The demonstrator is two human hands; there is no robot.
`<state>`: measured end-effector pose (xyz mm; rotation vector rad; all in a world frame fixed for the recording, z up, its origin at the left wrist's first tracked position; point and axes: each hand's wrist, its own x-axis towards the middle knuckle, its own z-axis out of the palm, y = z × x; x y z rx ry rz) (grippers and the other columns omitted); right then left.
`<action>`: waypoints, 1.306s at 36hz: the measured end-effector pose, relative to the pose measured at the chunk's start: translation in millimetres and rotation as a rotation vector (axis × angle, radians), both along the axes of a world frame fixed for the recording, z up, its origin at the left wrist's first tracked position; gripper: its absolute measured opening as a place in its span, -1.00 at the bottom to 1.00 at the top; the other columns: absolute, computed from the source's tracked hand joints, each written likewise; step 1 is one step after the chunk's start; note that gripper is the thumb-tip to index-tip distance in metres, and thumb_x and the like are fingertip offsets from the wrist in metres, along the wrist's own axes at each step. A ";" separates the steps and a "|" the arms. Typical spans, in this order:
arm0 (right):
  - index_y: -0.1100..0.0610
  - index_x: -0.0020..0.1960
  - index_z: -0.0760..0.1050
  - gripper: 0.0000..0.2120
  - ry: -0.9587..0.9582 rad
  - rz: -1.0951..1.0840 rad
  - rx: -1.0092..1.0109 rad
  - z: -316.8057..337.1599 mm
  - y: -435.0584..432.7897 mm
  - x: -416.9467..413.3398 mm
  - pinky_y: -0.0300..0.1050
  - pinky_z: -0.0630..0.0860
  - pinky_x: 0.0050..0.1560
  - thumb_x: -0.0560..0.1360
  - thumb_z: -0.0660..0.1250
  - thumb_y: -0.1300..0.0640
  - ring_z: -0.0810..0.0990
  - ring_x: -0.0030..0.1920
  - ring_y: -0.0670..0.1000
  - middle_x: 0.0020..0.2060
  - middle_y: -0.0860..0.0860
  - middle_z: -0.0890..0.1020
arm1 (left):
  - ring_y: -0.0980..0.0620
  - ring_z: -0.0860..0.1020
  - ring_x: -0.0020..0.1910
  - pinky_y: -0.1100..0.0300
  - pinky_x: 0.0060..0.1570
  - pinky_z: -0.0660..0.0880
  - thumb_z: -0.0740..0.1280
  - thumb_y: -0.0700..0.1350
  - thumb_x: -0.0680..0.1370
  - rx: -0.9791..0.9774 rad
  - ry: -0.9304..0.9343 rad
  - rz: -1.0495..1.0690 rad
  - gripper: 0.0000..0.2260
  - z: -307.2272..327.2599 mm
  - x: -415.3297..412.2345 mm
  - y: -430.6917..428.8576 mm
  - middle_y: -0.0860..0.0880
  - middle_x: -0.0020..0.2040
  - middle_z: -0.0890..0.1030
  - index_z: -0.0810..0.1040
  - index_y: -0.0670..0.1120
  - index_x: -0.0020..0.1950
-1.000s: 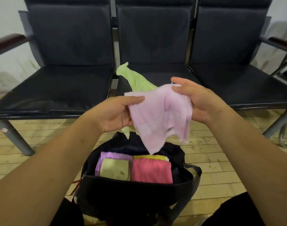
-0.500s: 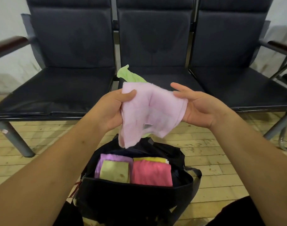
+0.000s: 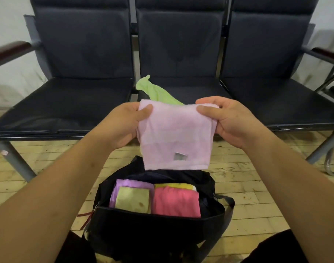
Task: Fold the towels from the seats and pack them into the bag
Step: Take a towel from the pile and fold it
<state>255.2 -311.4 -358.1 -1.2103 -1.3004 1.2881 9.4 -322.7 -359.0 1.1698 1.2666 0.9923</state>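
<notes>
Folding is underway: we pinch the pink towel point(image 3: 174, 137) by its top corners, left hand point(image 3: 122, 124) and right hand point(image 3: 230, 120), above the open bag point(image 3: 158, 230). Next, halve it and pack it; the green towel point(image 3: 154, 92) waits on the seat point(image 3: 200, 90).

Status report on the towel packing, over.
Left hand and right hand pinch pink towel above open bag. Green towel lies on middle seat. Nothing blocks the bag.
</notes>
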 end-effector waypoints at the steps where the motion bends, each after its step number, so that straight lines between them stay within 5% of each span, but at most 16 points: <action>1: 0.08 0.07 0.66 -0.86 -0.055 -0.002 0.023 -1.1 0.0 1.1 0.05 0.67 0.08 0.52 0.45 0.20 0.71 0.04 0.12 -0.05 0.06 0.73 | -0.03 0.70 -0.12 0.05 -0.16 0.66 0.25 -0.06 0.65 0.004 0.024 -0.005 -0.80 0.2 -1.3 -0.1 -0.11 -0.02 0.72 0.60 -0.14 0.13; 5: 0.06 0.09 0.65 -0.80 -0.138 0.024 0.060 0.6 -0.1 8.3 0.08 0.65 0.13 0.49 0.48 0.22 0.70 0.06 0.09 0.01 0.07 0.71 | -0.08 0.69 -0.05 0.03 -0.13 0.64 0.41 -0.13 0.53 0.040 0.079 0.049 -0.73 -0.7 -5.2 2.4 -0.19 0.06 0.66 0.51 -0.16 0.19; 9: 0.11 0.13 0.63 -0.70 -0.147 0.100 0.039 6.2 -1.9 14.2 0.07 0.64 0.13 0.45 0.47 0.34 0.71 0.05 0.09 -0.01 0.06 0.72 | 0.00 0.70 -0.05 0.06 -0.01 0.62 0.47 -0.23 0.47 0.189 0.220 -0.079 -0.50 0.9 -9.8 1.3 -0.12 -0.10 0.72 0.44 0.04 0.36; 14: 0.16 0.03 0.64 -0.75 -0.324 0.020 0.068 8.4 -4.3 12.6 0.07 0.67 0.06 0.40 0.52 0.34 0.71 -0.02 0.08 -0.06 0.07 0.71 | 0.22 0.62 -0.16 0.38 -0.15 0.57 0.49 -0.10 0.48 0.467 0.642 0.021 -0.73 -4.3 -13.3 4.4 0.16 -0.10 0.67 0.62 0.08 0.16; 17: 0.11 0.00 0.63 -0.76 -0.470 -0.011 0.141 6.7 -4.8 5.2 -0.03 0.68 -0.02 0.38 0.55 0.29 0.69 -0.07 0.03 -0.10 0.02 0.69 | 0.23 0.56 -0.18 0.49 -0.18 0.40 0.48 -0.11 0.49 0.603 0.781 0.188 -0.76 -9.9 -9.1 6.9 0.15 -0.10 0.62 0.64 0.02 0.16; 20: 0.08 -0.01 0.62 -0.77 -0.549 -0.078 0.204 6.0 -1.7 -0.2 -0.06 0.63 -0.07 0.39 0.55 0.25 0.66 -0.08 0.00 -0.11 0.00 0.67 | 0.16 0.57 -0.14 0.52 -0.17 0.40 0.44 -0.12 0.52 0.708 0.770 0.268 -0.82 -10.5 -4.4 6.6 0.09 -0.09 0.65 0.64 -0.02 0.12; 23: 0.06 0.00 0.61 -0.79 -0.596 -0.153 0.254 5.8 1.5 -1.2 -0.11 0.58 -0.13 0.42 0.52 0.25 0.63 -0.09 -0.02 -0.12 -0.03 0.65 | 0.10 0.55 -0.09 0.34 -0.04 0.50 0.43 -0.10 0.53 0.743 0.773 0.242 -0.85 -10.4 -2.4 7.8 0.04 -0.06 0.62 0.64 -0.04 0.10; 27: 0.03 0.01 0.58 -0.84 -0.671 -0.164 0.286 6.4 3.1 0.7 -0.23 0.49 -0.23 0.50 0.43 0.25 0.59 -0.14 -0.09 -0.17 -0.07 0.62 | 0.28 0.40 -0.09 0.56 -0.06 0.35 0.41 -0.12 0.55 0.719 0.697 0.217 -0.91 -10.9 0.1 9.6 -0.02 0.06 0.42 0.58 -0.08 0.02; 29: 0.06 0.02 0.60 -0.89 -0.679 -0.169 0.311 6.3 2.6 0.1 -0.23 0.50 -0.22 0.53 0.39 0.23 0.61 -0.13 -0.05 -0.16 -0.03 0.65 | 0.29 0.41 -0.05 0.51 -0.05 0.39 0.36 -0.14 0.58 0.734 0.659 0.188 -0.95 -10.9 2.3 7.6 -0.01 0.10 0.41 0.51 -0.07 0.00; 33: 0.12 0.02 0.60 -0.93 -0.499 -0.133 0.301 4.8 0.4 -0.7 -0.10 0.63 -0.07 0.55 0.37 0.20 0.66 -0.05 0.04 -0.10 0.03 0.68 | 0.17 0.51 -0.12 0.19 -0.13 0.51 0.24 -0.05 0.65 0.674 0.537 0.134 -0.91 -7.0 3.6 2.0 0.08 -0.05 0.54 0.42 -0.03 0.11; 37: 0.20 0.20 0.57 -0.78 -0.011 -0.005 0.056 7.9 -1.7 -0.8 0.21 0.58 0.21 0.57 0.34 0.22 0.67 0.14 0.17 0.13 0.16 0.67 | 0.16 0.49 -0.17 0.13 -0.16 0.49 0.21 0.00 0.67 0.594 0.382 0.138 -0.88 -3.4 2.3 -0.3 0.11 -0.12 0.51 0.39 -0.03 0.11; 40: 0.29 0.34 0.50 -0.63 0.245 0.066 -0.063 7.9 -3.6 -4.0 0.14 0.62 0.17 0.55 0.33 0.24 0.66 0.18 0.20 0.23 0.22 0.63 | 0.19 0.50 -0.13 0.21 -0.15 0.45 0.20 0.01 0.67 0.548 0.280 0.162 -0.94 -4.1 4.4 -1.4 0.16 -0.08 0.51 0.39 0.05 0.10; 44: 0.16 0.34 0.56 -0.49 0.441 0.200 -0.179 -3.8 -5.5 -4.5 0.07 0.61 0.18 0.56 0.23 -0.14 0.65 0.20 0.13 0.22 0.11 0.65 | 0.31 0.52 -0.20 0.36 -0.28 0.44 0.19 0.01 0.67 0.439 0.134 0.228 -0.94 -8.4 8.6 0.5 0.18 -0.07 0.53 0.41 0.10 0.12; 47: 0.07 0.32 0.60 -0.28 0.439 0.367 -0.344 -27.9 -9.5 -9.0 0.09 0.57 0.24 0.33 0.35 -0.38 0.59 0.29 0.16 0.31 0.13 0.60 | 0.21 0.53 -0.15 0.30 -0.26 0.45 0.20 -0.01 0.66 0.368 0.072 0.243 -0.92 -15.3 9.7 3.3 0.13 -0.06 0.55 0.44 0.04 0.11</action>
